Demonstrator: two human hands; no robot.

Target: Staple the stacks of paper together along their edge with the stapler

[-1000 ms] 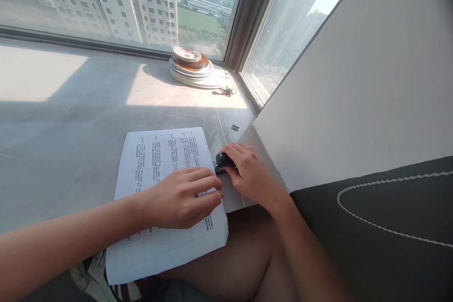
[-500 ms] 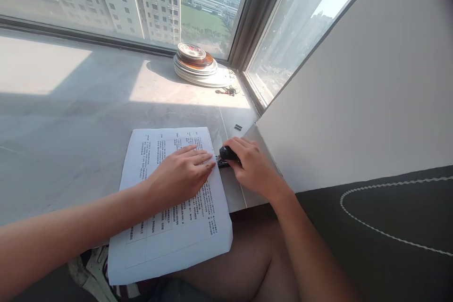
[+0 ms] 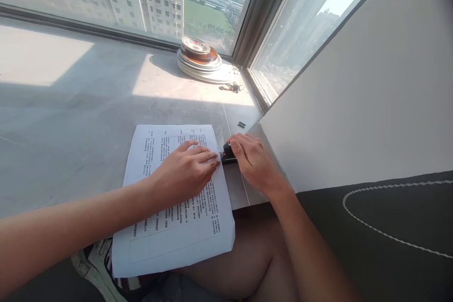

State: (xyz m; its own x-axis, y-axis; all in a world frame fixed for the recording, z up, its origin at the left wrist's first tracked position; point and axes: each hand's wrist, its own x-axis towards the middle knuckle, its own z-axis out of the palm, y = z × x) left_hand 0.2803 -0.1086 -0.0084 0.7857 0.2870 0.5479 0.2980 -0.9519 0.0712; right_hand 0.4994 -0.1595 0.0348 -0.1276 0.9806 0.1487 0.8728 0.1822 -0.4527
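Observation:
Printed paper sheets lie on the grey stone sill, their near part hanging over its edge above my legs. My left hand rests flat on the paper with its fingers spread, fingertips close to the right edge. A black stapler stands at that edge, its front end against the paper. Curled over the stapler's top is my right hand, thumb along its upper side. Much of the stapler is hidden under that hand. Two small dark staple strips lie just beyond it.
A stack of plates stands in the window corner, beside a small beaded string. A white wall rises close on the right. The sill stretches left. A pale bead chain hangs at the lower right.
My right thumb has moved up onto the stapler's top. The fingers of my left hand have spread and bent slightly. The view has shifted a little.

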